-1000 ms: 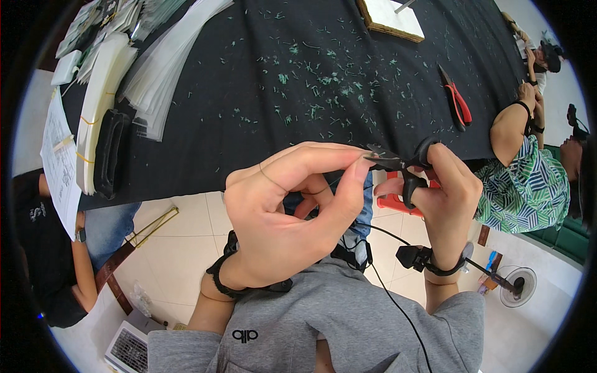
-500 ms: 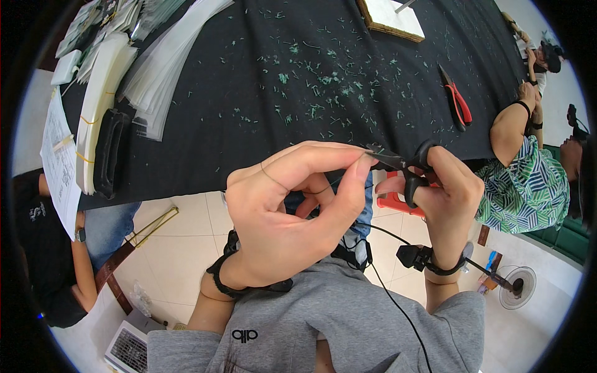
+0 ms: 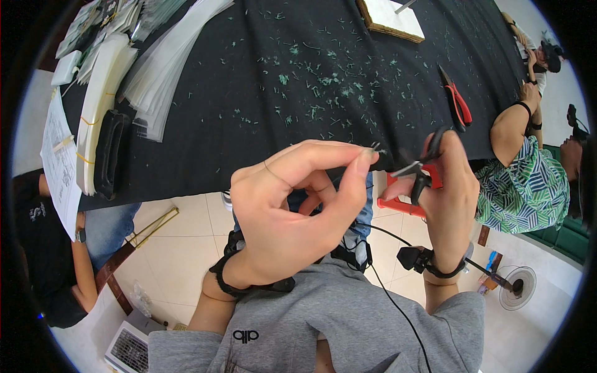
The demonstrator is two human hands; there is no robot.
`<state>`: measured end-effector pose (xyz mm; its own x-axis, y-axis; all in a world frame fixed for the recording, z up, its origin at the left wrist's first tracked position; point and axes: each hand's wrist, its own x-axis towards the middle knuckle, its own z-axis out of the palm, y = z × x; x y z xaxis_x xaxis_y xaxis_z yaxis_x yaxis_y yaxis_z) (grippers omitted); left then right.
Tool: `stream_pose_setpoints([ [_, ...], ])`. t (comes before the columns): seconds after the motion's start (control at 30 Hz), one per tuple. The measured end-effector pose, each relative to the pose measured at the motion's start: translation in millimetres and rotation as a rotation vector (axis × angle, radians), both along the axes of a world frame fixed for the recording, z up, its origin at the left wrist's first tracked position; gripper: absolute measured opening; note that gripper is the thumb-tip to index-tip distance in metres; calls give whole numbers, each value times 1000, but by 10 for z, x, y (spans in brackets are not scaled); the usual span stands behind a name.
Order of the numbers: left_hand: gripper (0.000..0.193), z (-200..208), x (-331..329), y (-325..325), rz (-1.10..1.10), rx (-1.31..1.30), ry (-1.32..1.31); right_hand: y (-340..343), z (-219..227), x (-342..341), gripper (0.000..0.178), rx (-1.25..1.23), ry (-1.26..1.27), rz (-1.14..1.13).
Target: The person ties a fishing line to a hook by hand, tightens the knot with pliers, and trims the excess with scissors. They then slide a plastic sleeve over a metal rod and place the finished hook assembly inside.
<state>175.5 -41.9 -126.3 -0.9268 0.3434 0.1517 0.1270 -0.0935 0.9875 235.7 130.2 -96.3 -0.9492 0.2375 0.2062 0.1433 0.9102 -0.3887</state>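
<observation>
My left hand (image 3: 292, 211) is closed in a pinch, thumb against forefinger. Between those fingertips is a thin dark thread (image 3: 280, 179), which runs back across the fingers; a small dark and greenish tuft (image 3: 375, 148) sticks out at the tips. My right hand (image 3: 453, 180) grips a pair of small scissors (image 3: 423, 179) by their black handles. Their blades are blurred and point left toward the pinch, a short gap away from the tuft. Beneath and beyond my hands, green thread clippings (image 3: 329, 81) are scattered over the black tablecloth (image 3: 249, 62).
Red-handled pliers (image 3: 458, 105) lie at the right of the table. A white-topped wooden block (image 3: 392, 18) with a metal rod stands at the far edge. Clear plastic sleeves (image 3: 168, 56) and a banded white bundle (image 3: 99, 112) lie left. Other people sit at both sides.
The scissors have drawn back to the right from the left fingertips, and their blades have tilted. The left hand has barely shifted and keeps its pinch.
</observation>
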Motion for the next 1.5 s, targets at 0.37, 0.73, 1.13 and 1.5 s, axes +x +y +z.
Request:
stream_pose_setpoints([
  [0.37,11,12,4,-29,-14,-15,-43,23,-24,1,52,11,-68,36],
  [0.73,10,-64,19,43,88,95,25,-12,-3,11,42,19,-14,32],
  [1.13,9,-74,21,51,80,116,26,3,8,29,30,25,-7,39],
  [1.5,8,-4,-9,-1,43,71,-78,-21,96,8,25,-3,88,-155],
])
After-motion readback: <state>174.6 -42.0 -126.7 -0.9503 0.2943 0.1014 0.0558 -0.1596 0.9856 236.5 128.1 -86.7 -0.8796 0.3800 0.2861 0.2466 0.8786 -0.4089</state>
